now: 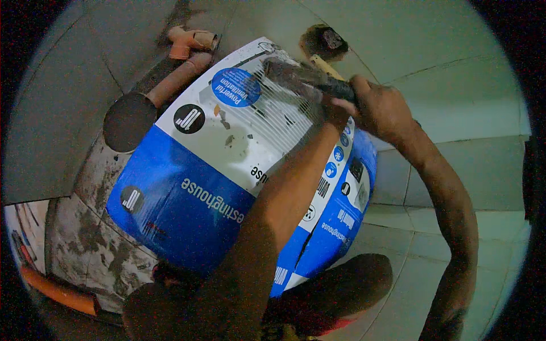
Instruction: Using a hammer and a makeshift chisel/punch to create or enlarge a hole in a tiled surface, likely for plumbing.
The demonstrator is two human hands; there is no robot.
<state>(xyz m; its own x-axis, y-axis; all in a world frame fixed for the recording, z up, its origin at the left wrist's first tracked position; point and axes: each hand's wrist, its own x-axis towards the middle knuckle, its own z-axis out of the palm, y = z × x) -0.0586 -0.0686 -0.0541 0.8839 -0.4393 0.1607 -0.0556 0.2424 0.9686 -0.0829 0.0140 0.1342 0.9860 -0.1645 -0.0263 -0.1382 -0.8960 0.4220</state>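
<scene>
My right hand is closed around the dark handle of a long, dark tool, held low over the far part of a blue and white cardboard box. Motion smears the tool's far end, so its kind is unclear. Reaching across the box, my left hand meets the right hand at the handle. Its fingers are mostly hidden, and what it grips does not show. A thin yellow bar sticks out just beyond the tool, close to a rough, broken hole in the tiled surface.
Dark crumbs of debris lie on the box. Left of it are an orange pipe fitting, a pipe and a round dark opening. Another orange pipe lies at lower left. Dirty tiles border the box; pale tiles are on the right.
</scene>
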